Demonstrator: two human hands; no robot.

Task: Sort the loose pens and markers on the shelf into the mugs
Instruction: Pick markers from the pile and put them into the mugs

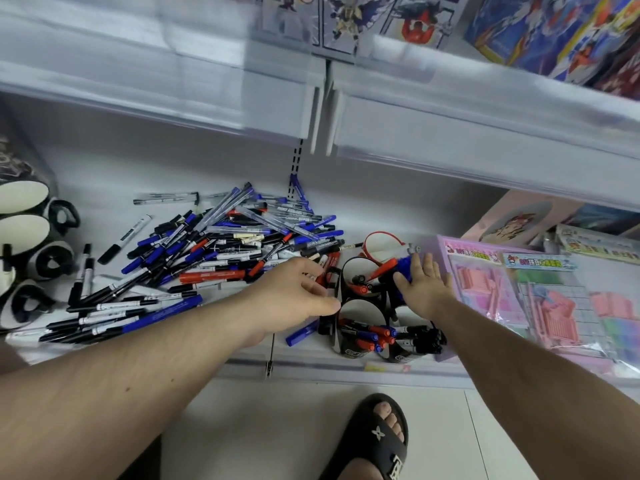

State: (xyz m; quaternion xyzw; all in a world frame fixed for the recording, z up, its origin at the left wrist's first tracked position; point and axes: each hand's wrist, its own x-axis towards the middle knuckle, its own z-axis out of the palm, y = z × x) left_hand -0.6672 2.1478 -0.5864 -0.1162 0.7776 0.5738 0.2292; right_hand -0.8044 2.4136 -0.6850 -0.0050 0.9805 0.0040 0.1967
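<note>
A big pile of loose pens and markers (225,244), blue, black and red, covers the middle of the white shelf (346,367). Right of it stands a cluster of black mugs: one (360,271) holds a few red-capped markers, two front ones (363,336) (412,341) hold red, blue and black markers. A red-rimmed mug (381,242) stands behind. My left hand (298,296) hovers at the back black mug's handle, fingers loosely curled, with nothing plainly in it. My right hand (420,285) rests with straight fingers on a bunch of blue pens (403,268) standing in a mug.
More mugs (24,202) line the shelf's left end. Pink packaged toy sets (512,299) lie at the right, close to the mugs. An upper shelf (450,143) overhangs the work area. A loose blue marker (301,336) lies near the front edge. My sandalled foot (377,441) is below.
</note>
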